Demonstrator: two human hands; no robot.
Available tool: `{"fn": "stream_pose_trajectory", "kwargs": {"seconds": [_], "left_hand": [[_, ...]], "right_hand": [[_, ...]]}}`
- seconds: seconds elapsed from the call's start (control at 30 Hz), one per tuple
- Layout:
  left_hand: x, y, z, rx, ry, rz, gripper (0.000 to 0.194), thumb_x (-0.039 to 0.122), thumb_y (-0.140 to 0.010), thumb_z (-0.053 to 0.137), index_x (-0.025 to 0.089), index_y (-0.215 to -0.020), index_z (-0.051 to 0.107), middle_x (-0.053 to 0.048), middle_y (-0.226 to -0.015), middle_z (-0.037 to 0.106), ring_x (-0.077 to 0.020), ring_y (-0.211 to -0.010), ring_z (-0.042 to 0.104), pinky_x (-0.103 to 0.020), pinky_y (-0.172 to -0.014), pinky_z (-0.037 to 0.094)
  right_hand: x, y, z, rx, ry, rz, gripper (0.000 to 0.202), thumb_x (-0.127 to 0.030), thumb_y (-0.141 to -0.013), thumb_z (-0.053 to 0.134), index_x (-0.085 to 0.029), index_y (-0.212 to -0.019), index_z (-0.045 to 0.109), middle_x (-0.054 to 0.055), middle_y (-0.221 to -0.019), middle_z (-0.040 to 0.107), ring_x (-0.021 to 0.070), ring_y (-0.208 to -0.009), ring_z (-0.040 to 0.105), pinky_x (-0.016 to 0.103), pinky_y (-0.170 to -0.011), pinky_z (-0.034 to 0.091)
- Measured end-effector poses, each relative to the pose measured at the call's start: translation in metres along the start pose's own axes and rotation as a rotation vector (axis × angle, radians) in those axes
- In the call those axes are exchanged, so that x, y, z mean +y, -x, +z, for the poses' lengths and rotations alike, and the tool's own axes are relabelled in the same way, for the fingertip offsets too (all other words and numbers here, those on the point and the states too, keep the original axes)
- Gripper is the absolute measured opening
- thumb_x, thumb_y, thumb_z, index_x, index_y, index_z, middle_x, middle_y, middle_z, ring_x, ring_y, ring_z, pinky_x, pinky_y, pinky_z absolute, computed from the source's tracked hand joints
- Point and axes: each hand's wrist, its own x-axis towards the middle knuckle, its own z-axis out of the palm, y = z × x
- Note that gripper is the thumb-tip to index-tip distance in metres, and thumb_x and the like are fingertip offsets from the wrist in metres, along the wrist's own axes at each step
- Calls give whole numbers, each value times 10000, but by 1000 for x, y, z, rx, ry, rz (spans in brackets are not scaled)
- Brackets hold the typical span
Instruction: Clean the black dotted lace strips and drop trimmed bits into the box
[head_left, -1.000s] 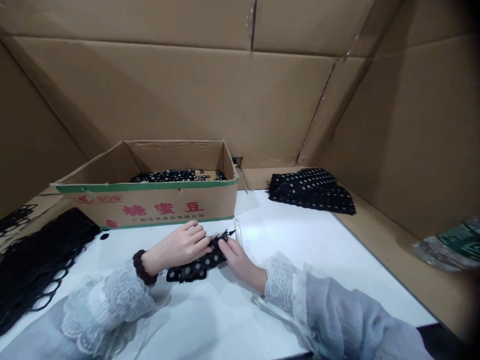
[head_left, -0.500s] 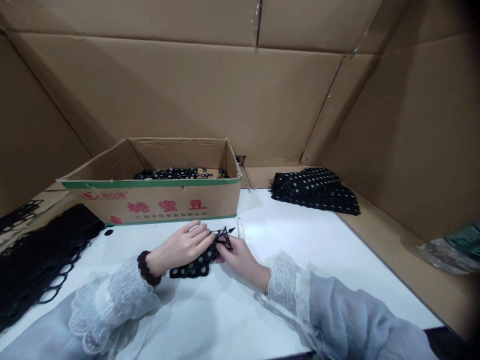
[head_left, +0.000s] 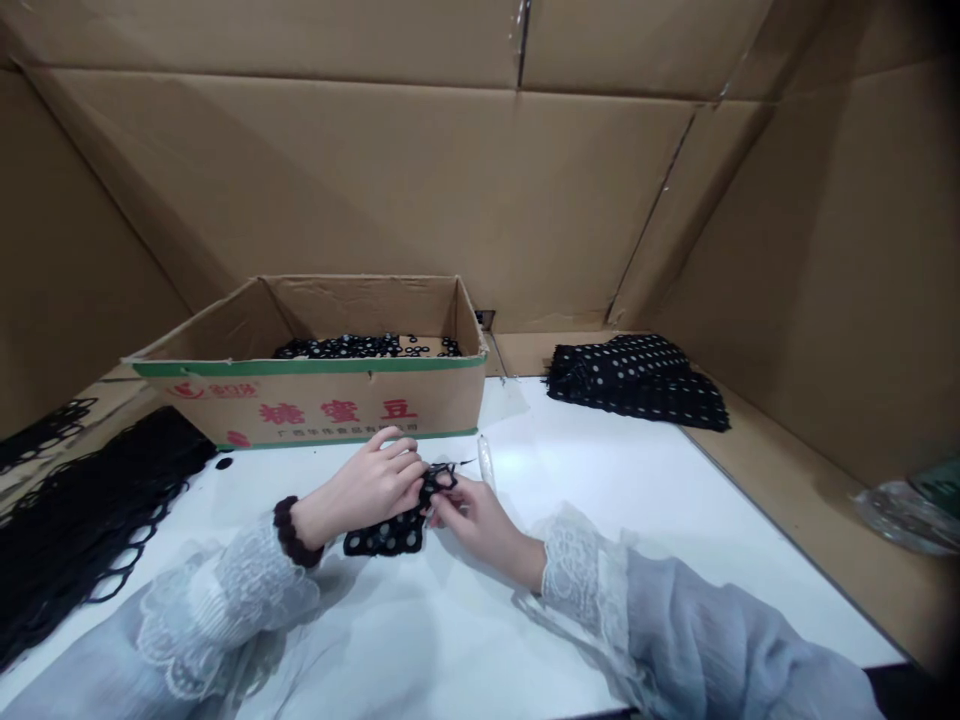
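Observation:
Between my two hands is a small piece of black fabric with white polka dots (head_left: 384, 537), its lower part hanging down to the white table. My left hand (head_left: 379, 482) is closed over its upper edge, thumb side toward the right. With fingertips pinched, my right hand (head_left: 480, 520) grips the fabric's right end, where thin black loops (head_left: 444, 479) stick up. A thin dark strand points to the right from there. How the fabric is folded under my left fingers is hidden.
Behind my hands stands an open cardboard box (head_left: 307, 400) holding black dotted pieces. Black looped netting (head_left: 97, 530) lies at left, beside a black dot (head_left: 224, 463). Folded dotted fabric (head_left: 637, 380) rests back right. A clear strip (head_left: 486, 462) and plastic bag (head_left: 907, 515) also show.
My right fingers have shifted slightly on the fabric's end, and the black loops there have changed shape. The view has moved slightly; both hands stay in nearly the same place.

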Motion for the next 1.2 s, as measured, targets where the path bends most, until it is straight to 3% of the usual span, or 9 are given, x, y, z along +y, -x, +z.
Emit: {"fn": "stream_pose_trajectory", "kwargs": {"seconds": [0.1, 0.23, 0.57, 0.7, 0.83, 0.93, 1.2], "left_hand": [[4, 0, 0, 37, -2, 3, 180, 208, -867, 417, 154, -905, 584, -52, -844, 644, -177, -869, 561, -387, -901, 376], [9, 3, 1, 65, -13, 65, 178, 189, -859, 419, 160, -912, 587, -60, -842, 643, -181, -885, 560, -367, -889, 387], [4, -3, -12, -27, 286, -93, 229, 196, -870, 389, 195, -970, 595, -32, -869, 649, -153, -885, 563, -377, -912, 326], [-1, 3, -8, 46, 217, -87, 261, 307, -856, 480, 178, -1076, 537, -59, -967, 646, -187, -955, 555, -386, -921, 310], [-2, 7, -6, 127, 176, -58, 240, 312, -827, 540, 171, -1021, 527, -55, -955, 647, -195, -972, 552, -380, -920, 305], [0, 6, -8, 84, 261, -79, 184, 250, -839, 510, 181, -1009, 521, -45, -946, 636, -178, -957, 550, -373, -925, 310], [4, 0, -17, -65, 606, -292, 189, 211, -830, 443, 203, -1004, 515, -27, -966, 607, -164, -929, 527, -314, -847, 388]], "right_hand": [[0, 1, 0, -2, 41, -38, 155, -314, -818, 502, -161, -805, 481, 15, -736, 530, 114, -652, 535, 241, -591, 459], [-2, 0, -1, -21, 12, 22, 203, -335, -841, 463, -154, -750, 479, 9, -656, 534, 109, -589, 538, 239, -569, 457], [-13, 1, -2, 12, 40, -10, 258, -371, -840, 452, -160, -698, 496, -7, -622, 477, 90, -519, 490, 204, -468, 429], [-8, 1, -1, 56, -15, 14, 224, -366, -838, 457, -163, -749, 485, -8, -660, 484, 76, -498, 482, 195, -443, 423], [-5, 1, -1, 62, -56, 11, 196, -350, -838, 464, -168, -765, 473, -11, -670, 486, 83, -529, 511, 200, -474, 441], [-5, 0, -1, 76, -71, 23, 203, -359, -833, 472, -166, -771, 476, -17, -654, 486, 81, -516, 507, 210, -486, 443], [-3, 0, -2, 76, -110, 19, 233, -389, -846, 453, -162, -858, 501, -12, -670, 496, 76, -516, 488, 213, -500, 439]]}}
